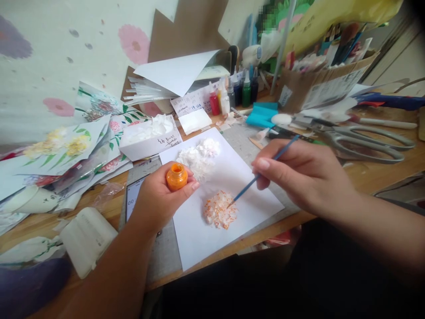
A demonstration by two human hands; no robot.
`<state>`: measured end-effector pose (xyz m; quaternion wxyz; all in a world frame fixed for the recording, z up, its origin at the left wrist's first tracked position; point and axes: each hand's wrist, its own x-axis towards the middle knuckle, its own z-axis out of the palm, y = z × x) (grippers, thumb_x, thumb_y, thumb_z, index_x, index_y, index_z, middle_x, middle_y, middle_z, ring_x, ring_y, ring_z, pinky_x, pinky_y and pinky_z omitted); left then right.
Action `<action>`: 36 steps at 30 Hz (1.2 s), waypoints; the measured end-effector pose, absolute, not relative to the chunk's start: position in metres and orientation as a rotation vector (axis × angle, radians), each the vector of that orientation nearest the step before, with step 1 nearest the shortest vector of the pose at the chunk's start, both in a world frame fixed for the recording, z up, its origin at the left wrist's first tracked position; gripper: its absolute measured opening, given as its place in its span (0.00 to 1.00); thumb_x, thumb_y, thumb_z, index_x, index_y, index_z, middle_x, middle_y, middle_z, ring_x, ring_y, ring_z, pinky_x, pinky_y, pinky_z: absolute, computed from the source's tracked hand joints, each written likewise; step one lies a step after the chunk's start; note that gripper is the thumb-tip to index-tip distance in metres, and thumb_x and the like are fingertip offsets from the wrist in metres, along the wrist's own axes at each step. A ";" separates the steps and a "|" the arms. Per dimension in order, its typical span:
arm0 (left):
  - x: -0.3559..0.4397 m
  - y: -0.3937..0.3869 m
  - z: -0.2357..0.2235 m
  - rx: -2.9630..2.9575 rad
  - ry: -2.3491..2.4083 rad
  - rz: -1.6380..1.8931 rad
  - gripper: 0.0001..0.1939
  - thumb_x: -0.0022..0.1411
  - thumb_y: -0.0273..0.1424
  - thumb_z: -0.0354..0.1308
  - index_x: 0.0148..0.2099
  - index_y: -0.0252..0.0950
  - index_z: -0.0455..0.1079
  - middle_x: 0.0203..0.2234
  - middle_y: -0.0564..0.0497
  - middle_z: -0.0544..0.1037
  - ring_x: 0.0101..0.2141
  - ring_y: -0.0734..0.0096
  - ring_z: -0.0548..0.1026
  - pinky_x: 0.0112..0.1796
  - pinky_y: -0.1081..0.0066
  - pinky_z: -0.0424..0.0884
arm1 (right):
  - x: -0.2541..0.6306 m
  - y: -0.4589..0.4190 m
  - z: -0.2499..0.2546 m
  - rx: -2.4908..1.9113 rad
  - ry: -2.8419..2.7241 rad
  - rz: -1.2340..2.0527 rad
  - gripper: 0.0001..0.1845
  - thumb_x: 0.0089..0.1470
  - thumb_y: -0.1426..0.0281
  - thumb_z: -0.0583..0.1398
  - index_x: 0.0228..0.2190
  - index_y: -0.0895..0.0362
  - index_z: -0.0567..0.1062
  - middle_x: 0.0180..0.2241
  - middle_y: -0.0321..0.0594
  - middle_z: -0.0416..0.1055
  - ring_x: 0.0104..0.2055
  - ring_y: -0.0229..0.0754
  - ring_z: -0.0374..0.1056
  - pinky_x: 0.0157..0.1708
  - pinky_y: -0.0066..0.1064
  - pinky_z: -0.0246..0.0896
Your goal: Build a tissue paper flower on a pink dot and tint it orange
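In my left hand (159, 190) is a small open jar of orange paint (177, 177), held upright over the left part of a white sheet of paper (189, 239). My right hand (292, 170) pinches a thin blue paintbrush (257, 177), slanted down to the left. Its tip touches, or is just over, a ruffled paper-like flower (217, 212) whose petal edges carry orange colour. Farther back on the same sheet lie two white ruffled flowers (199, 159), partly behind the left fingers.
A white box of white pieces (151, 137) stands behind the sheet, near several paint bottles (246, 91). Large scissors (368, 137) lie at right, before a cardboard box of brushes (325, 88). Flower pictures (66, 146) and a phone (133, 199) are at left.
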<state>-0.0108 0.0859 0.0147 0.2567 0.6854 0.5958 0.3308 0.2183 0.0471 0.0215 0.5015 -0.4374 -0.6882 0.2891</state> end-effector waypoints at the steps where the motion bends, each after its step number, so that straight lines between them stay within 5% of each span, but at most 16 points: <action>1: -0.011 0.086 0.015 1.861 1.614 0.896 0.08 0.46 0.32 0.62 0.30 0.37 0.68 0.27 0.55 0.75 0.30 0.69 0.72 0.31 0.71 0.68 | 0.218 0.047 0.022 -1.057 -1.673 0.714 0.12 0.54 0.63 0.59 0.22 0.55 0.71 0.17 0.32 0.71 0.20 0.34 0.66 0.22 0.25 0.60; 36: -0.011 0.086 0.014 1.798 1.632 0.912 0.10 0.44 0.34 0.64 0.31 0.38 0.69 0.26 0.56 0.74 0.29 0.71 0.72 0.31 0.73 0.69 | 0.219 0.044 0.021 -1.050 -1.681 0.691 0.12 0.53 0.63 0.59 0.22 0.56 0.72 0.18 0.31 0.71 0.20 0.33 0.66 0.22 0.25 0.61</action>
